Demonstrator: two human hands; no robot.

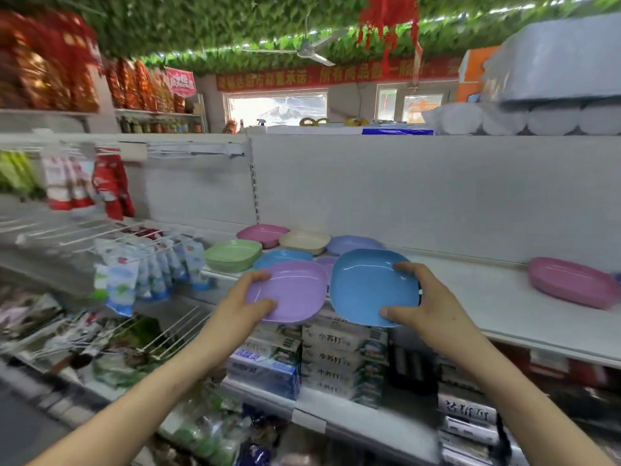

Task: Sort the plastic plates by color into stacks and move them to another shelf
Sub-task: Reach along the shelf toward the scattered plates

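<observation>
The left hand (247, 302) grips a lilac plate (292, 292) by its left rim, thumb and fingers curled round the edge. The right hand (421, 299) clamps a blue plate (364, 285) the same way on its right rim. Both plates are off the shelf, held side by side at its front edge; the blue one tilts its hollow toward the camera. Whether their rims touch I cannot tell.

Behind them on the white shelf (470, 290) lie the unsorted plates: a green stack (233, 253), a second blue plate (282, 256), a pink one (263, 234), a beige one (304, 241) and a pale violet one (353, 244). Well apart, at the far right, sits a pink stack (571, 280). On the shelf below stand boxed goods (342, 351).
</observation>
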